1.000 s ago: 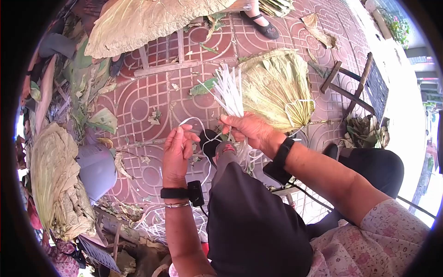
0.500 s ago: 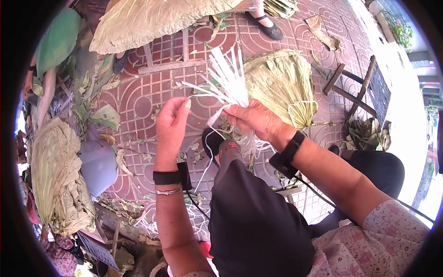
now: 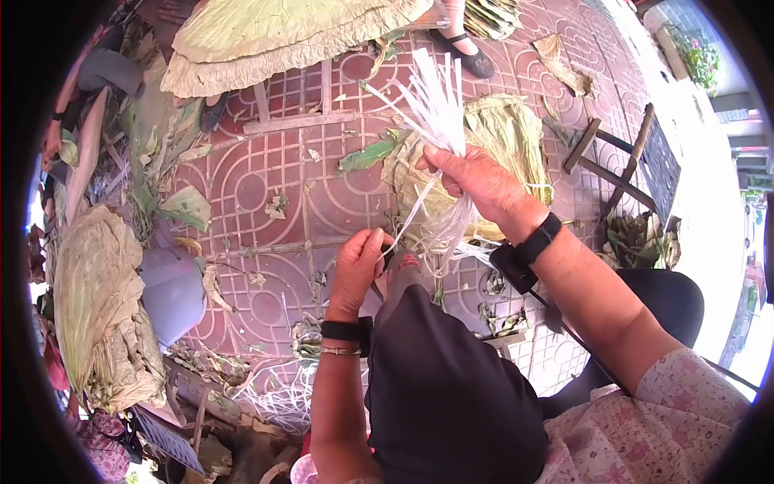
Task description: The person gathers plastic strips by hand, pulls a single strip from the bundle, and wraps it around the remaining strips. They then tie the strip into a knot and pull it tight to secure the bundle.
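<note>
My right hand (image 3: 481,179) is closed round a bundle of white strips (image 3: 439,105), whose cut ends fan out above the fist and whose long part hangs below it. Lower and to the left, my left hand (image 3: 363,260) pinches a thin white strand (image 3: 415,211) that runs down from the bundle. Behind and below the bundle, dried yellow-green leaves (image 3: 509,133) lie on the tiled ground, partly hidden by my right hand and the strips.
Large stacked leaves (image 3: 282,36) are at the top, more dried leaves (image 3: 93,282) at the left beside a grey container (image 3: 173,294). A low stool (image 3: 625,161) stands at the right. Loose white strips (image 3: 278,395) lie lower left. Another person's foot (image 3: 468,56) is at the top.
My left hand has moved down and right, drawing the strand downward. My right hand and the bundle have moved up and right. At the upper left, the green leaf has gone from view.
</note>
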Motion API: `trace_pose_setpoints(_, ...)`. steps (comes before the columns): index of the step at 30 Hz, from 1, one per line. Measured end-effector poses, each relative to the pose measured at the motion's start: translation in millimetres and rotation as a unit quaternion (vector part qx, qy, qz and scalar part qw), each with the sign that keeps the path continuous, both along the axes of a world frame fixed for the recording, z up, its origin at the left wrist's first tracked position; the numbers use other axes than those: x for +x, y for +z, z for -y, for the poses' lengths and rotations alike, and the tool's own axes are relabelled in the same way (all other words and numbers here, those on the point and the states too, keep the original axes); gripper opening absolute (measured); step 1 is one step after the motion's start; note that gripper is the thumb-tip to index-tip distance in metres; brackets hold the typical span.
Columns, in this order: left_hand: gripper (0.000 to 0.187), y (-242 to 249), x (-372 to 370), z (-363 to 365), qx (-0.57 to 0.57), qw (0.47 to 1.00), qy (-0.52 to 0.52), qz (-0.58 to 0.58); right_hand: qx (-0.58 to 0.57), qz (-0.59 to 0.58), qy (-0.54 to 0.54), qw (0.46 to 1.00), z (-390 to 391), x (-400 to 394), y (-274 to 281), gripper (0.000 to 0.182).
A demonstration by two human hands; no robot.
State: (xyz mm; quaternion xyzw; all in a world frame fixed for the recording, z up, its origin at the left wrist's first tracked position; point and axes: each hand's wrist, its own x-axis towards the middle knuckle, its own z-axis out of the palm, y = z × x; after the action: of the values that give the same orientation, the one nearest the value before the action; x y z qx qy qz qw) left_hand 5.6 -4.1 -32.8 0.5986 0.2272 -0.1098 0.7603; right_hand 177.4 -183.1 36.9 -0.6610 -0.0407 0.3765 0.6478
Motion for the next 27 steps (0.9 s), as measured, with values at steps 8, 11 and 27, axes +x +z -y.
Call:
trace_pose_setpoints(8,0.055,23.8,22.1,11.6,0.163,0.969,0.015,0.185,0.137,-0.244,0.005,0.960,-3.5,-32.2,-9.4,0.031)
trace_pose_setpoints(11,0.046,22.9,33.3,16.8,0.179,0.957,-0.011,0.226,0.148,-0.298,-0.032,0.943,-10.5,-49.3,-12.1,0.029)
trace_pose_setpoints(27,0.028,15.6,14.8,22.6,0.058,0.985,-0.134,0.089,0.127,-0.240,-0.043,0.961,0.1,-40.6,-27.6,0.030)
